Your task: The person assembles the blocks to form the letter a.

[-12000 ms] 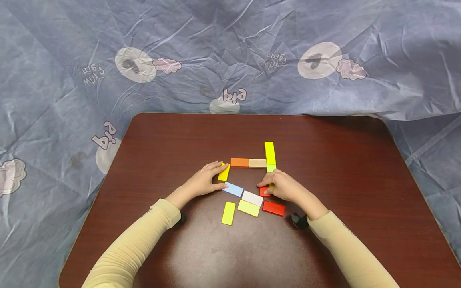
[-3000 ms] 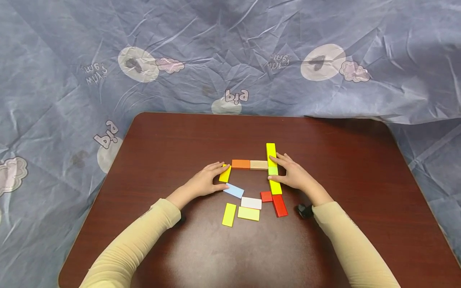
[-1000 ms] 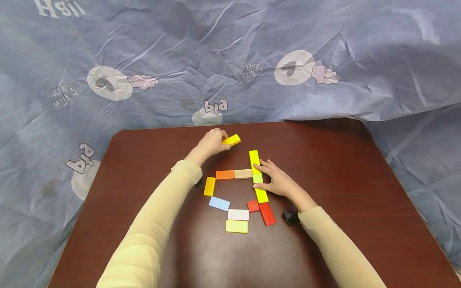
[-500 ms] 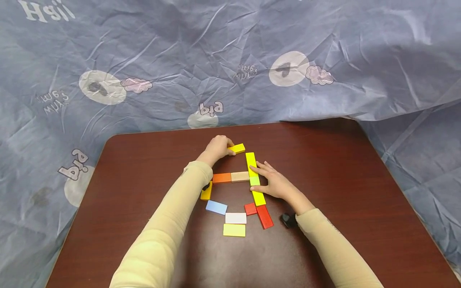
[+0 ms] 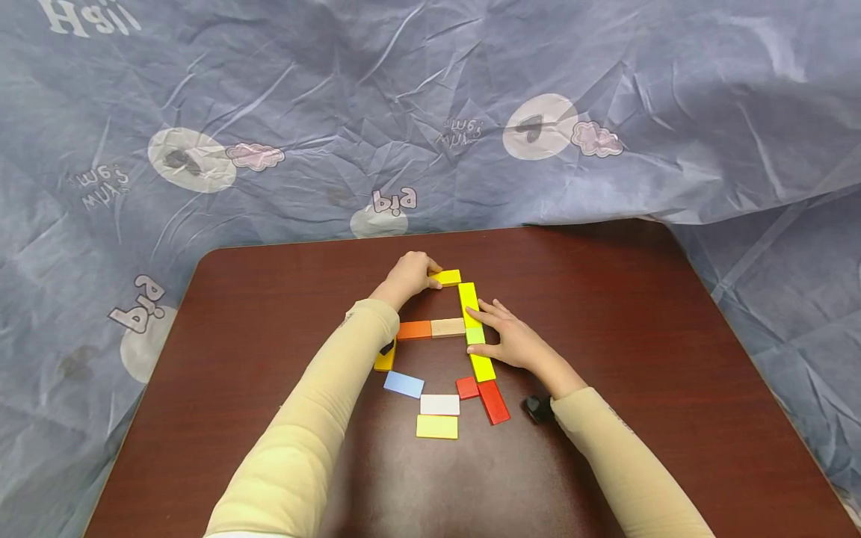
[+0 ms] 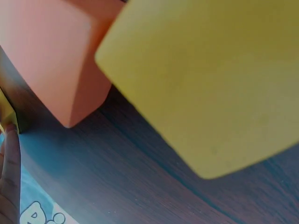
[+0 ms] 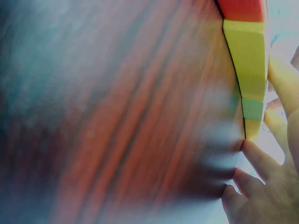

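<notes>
In the head view my left hand (image 5: 412, 275) pinches a yellow block (image 5: 448, 278) between thumb and fingers. The block's right end lies right by the far end of a row: upper yellow block (image 5: 468, 299), small lime block (image 5: 474, 335), lower yellow block (image 5: 483, 367). My right hand (image 5: 514, 338) rests along this row, fingers spread, forefinger on the upper yellow block and thumb near the lime one. Orange (image 5: 414, 330) and pale wooden (image 5: 448, 328) blocks run leftward from the row. A darker yellow block (image 5: 385, 359) is partly hidden under the left wrist.
Nearer me lie a blue block (image 5: 404, 384), a white block (image 5: 440, 405), a pale yellow block (image 5: 437, 427), a small red block (image 5: 467, 388) and a longer red block (image 5: 494, 402). A printed cloth (image 5: 430, 112) hangs behind the brown table (image 5: 605, 299).
My left hand has taken the front-left yellow block and carried it to the row's far end. Earlier, the longer red block was turned to the row's near end. My right hand has stayed on the row.
</notes>
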Demonstrator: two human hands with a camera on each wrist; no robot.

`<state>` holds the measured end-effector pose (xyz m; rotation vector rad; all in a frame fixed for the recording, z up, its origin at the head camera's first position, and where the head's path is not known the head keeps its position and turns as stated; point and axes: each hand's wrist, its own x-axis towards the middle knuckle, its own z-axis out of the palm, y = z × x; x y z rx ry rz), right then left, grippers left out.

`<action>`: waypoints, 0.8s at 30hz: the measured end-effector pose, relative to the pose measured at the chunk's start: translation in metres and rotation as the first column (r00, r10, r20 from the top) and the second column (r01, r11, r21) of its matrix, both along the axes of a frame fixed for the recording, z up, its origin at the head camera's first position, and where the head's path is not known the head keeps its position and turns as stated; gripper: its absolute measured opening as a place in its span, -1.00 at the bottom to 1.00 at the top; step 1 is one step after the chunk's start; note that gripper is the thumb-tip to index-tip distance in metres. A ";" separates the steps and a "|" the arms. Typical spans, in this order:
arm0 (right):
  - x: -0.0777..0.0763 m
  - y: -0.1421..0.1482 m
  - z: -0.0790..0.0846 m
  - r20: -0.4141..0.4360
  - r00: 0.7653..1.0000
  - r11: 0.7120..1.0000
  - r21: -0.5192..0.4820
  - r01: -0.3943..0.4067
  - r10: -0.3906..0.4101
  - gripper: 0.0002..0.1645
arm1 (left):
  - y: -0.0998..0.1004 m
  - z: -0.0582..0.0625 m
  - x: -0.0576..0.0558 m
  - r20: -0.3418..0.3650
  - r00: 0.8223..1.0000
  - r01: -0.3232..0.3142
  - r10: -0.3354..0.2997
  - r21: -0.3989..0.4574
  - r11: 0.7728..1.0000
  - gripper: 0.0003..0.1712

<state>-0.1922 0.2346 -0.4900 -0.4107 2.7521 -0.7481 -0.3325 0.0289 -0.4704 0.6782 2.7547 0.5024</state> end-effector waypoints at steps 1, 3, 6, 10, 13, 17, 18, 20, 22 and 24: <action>0.000 0.000 0.000 0.001 1.000 1.000 -0.004 0.001 -0.001 -0.06 | 0.000 0.000 0.000 -0.001 1.000 0.005 -0.005 -0.001 1.000 -0.54; 0.000 -0.001 0.001 0.001 1.000 1.000 -0.008 0.004 -0.004 -0.06 | -0.001 0.000 0.000 -0.001 1.000 0.014 -0.014 0.003 1.000 -0.53; 0.000 -0.001 0.001 0.002 1.000 1.000 -0.010 0.005 -0.005 -0.06 | -0.001 0.000 0.001 0.008 1.000 0.016 -0.016 0.014 1.000 -0.51; 0.000 -0.001 0.001 0.007 1.000 1.000 -0.003 0.002 -0.002 -0.06 | -0.004 0.002 0.003 0.011 1.000 0.010 -0.010 0.010 1.000 -0.45; -0.001 -0.002 -0.001 0.005 1.000 1.000 0.000 -0.007 0.007 -0.06 | -0.012 0.008 0.006 -0.005 1.000 0.004 -0.003 0.028 1.000 -0.42; -0.002 0.000 -0.002 0.005 1.000 1.000 0.000 -0.020 0.020 -0.05 | -0.024 0.028 0.016 -0.039 0.999 0.003 0.001 0.093 0.996 -0.51; -0.003 0.000 -0.002 0.008 1.000 1.000 -0.002 -0.021 0.021 -0.05 | -0.028 0.034 0.020 -0.051 0.999 0.012 -0.007 0.104 0.995 -0.55; -0.004 0.000 -0.002 0.014 1.000 1.000 -0.005 -0.020 0.020 -0.05 | -0.034 0.045 0.032 -0.062 0.997 0.048 -0.041 0.113 0.992 -0.63; -0.004 0.001 -0.003 0.016 1.000 1.000 -0.011 -0.019 0.019 -0.05 | -0.039 0.052 0.048 -0.058 0.994 0.099 -0.093 0.104 0.990 -0.69; -0.005 0.001 -0.003 0.013 1.000 1.000 -0.015 -0.019 0.019 -0.05 | -0.044 0.054 0.065 -0.053 0.985 0.167 -0.163 0.094 0.981 -0.72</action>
